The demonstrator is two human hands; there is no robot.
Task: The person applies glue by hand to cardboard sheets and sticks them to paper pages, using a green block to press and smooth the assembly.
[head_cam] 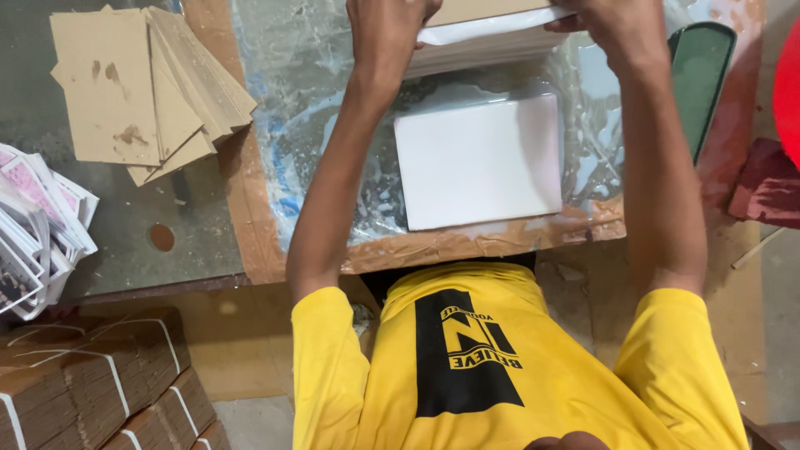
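Both hands grip the paper stack at the tabletop's (250,208) far edge: left hand (392,25) clenched on its left end, right hand (608,21) on its right. Keep the edges flush and grip even, clear of the white sheet block (479,162) below.

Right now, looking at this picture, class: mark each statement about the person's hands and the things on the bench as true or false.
1. Both hands, left hand and right hand, grip a stack of sheets. True.
2. A white sheet pile lies flat between the forearms. True.
3. The cardboard pieces are on the right of the bench. False: they lie at the left.
4. The person wears a blue shirt. False: the shirt is yellow.
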